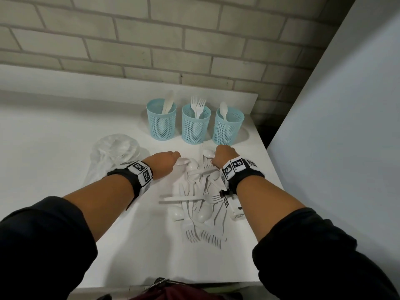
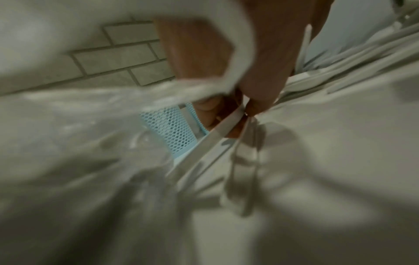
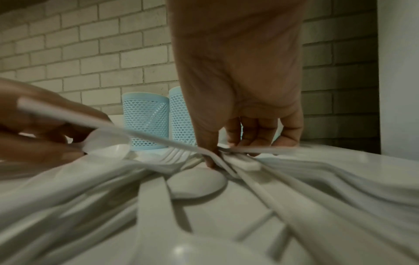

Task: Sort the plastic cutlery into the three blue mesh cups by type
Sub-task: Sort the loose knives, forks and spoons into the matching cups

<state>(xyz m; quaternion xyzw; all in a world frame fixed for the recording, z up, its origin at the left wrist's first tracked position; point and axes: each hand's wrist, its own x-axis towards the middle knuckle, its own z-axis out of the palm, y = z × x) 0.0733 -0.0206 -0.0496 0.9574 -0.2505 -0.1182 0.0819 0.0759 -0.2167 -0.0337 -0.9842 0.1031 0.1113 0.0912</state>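
From the head view, I have both hands down at the far end of the cutlery pile (image 1: 198, 195) on the white bench (image 1: 65, 131). The three blue mesh cups (image 1: 195, 124) stand just beyond my knuckles, holding knives, forks and a spoon from left to right. A crumpled clear bag (image 1: 112, 152) lies outside my left hand (image 1: 166, 164). My right hand (image 1: 224, 155) is curled over the pile's top edge.

In the left wrist view, blurred, thumb and fingers pinch a thin white handle (image 2: 226, 122); I cannot tell from here which type it is.

In the right wrist view, my right fingertips (image 3: 249, 141) press down among crossed handles, closing on one, though a firm grip is not plain. The left hand beside it holds what looks like a spoon (image 3: 106, 141), bowl raised.

To do this well I judge I should lift each piece straight up, free of the tangle, confirm its type, then drop it handle-first into the matching cup.
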